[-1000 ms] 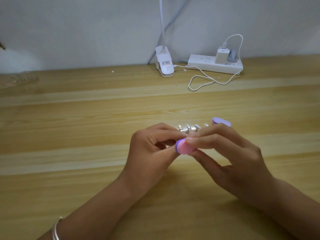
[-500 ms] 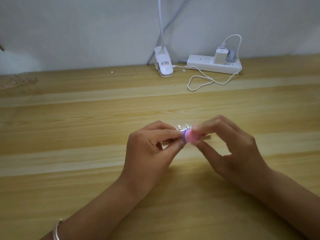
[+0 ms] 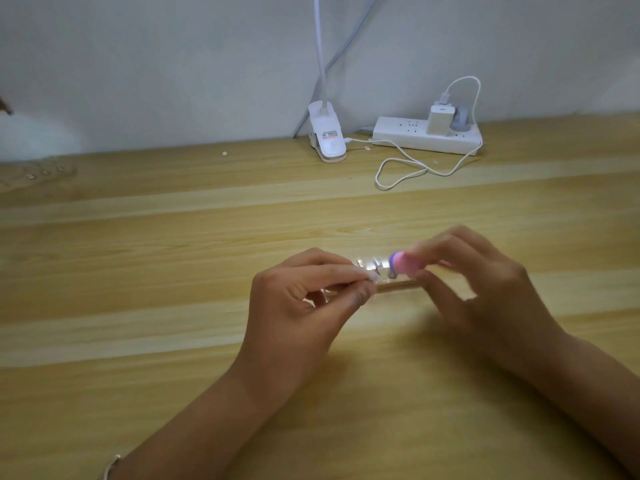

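Pinching with thumb and curled fingertips, the right hand point(image 3: 485, 289) holds a small rounded pink block with a purple band at its left end point(image 3: 403, 263), lifted a little above the light wooden table point(image 3: 138, 271) at the middle of the view. That purple end points toward the left hand point(image 3: 298, 306), which hangs just beside it without touching it. The left thumb and forefinger are pressed tip to tip on a tiny pale piece point(image 3: 372, 276), too small and blurred to name, and the other left fingers are curled into the palm. A narrow gap separates the fingertips of the two hands, so the hands are close but apart, each clamped on its own thing. Just behind and below that gap a clear strip carrying a row of small shiny metal bits point(image 3: 372, 262) lies flat on the table, its right part hidden by the pink block and the right fingers. A thin silver bangle point(image 3: 111, 465) sits on the left wrist at the bottom edge. Along the far side of the table, against the pale grey wall point(image 3: 138, 64), stands a white clip-on lamp base point(image 3: 327, 140) with its bendy neck rising out of view. Just to its right lies a white power strip point(image 3: 405, 135) holding a white square charger point(image 3: 440, 120) and a grey plug point(image 3: 462, 116). A thin white cable point(image 3: 408, 169) arches up from the charger, drops down and loops across the wood to the lamp base.
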A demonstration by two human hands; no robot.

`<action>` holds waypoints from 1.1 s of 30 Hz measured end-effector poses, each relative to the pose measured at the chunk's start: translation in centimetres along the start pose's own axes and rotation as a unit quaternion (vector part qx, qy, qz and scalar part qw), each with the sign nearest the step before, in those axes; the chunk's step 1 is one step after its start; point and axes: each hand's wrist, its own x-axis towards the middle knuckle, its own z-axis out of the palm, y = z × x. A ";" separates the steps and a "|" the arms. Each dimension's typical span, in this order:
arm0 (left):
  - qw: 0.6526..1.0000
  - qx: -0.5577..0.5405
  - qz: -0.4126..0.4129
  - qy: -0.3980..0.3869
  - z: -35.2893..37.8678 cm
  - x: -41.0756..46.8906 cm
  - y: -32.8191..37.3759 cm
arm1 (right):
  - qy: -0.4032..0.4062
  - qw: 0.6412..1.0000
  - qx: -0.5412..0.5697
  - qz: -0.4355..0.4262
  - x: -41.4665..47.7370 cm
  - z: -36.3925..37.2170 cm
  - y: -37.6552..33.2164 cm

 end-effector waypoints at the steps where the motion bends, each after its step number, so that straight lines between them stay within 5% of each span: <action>1: 1.000 -0.014 -0.007 0.001 -0.1 0.0 0.0 | 0.017 0.999 0.003 0.027 0.1 -0.4 0.3; 4: 0.998 -0.038 -0.040 -0.019 -0.1 0.0 -0.2 | 0.055 0.997 0.036 0.028 0.1 -0.1 -0.7; 8: 0.996 -0.050 -0.035 -0.059 0.1 -0.2 -0.1 | 0.003 0.997 0.041 -0.071 -0.4 0.8 -1.6; 13: 0.990 -0.099 -0.082 -0.055 0.0 -0.2 -0.5 | 0.021 0.999 0.040 -0.019 0.2 -0.4 -0.4; 17: 0.986 -0.132 -0.068 -0.081 0.0 -0.2 -0.2 | 0.009 0.994 0.039 -0.105 -0.4 0.9 -2.0; 33: 0.986 -0.115 -0.082 -0.091 0.1 -0.1 0.1 | 0.049 0.996 0.013 -0.074 -0.2 0.1 -0.9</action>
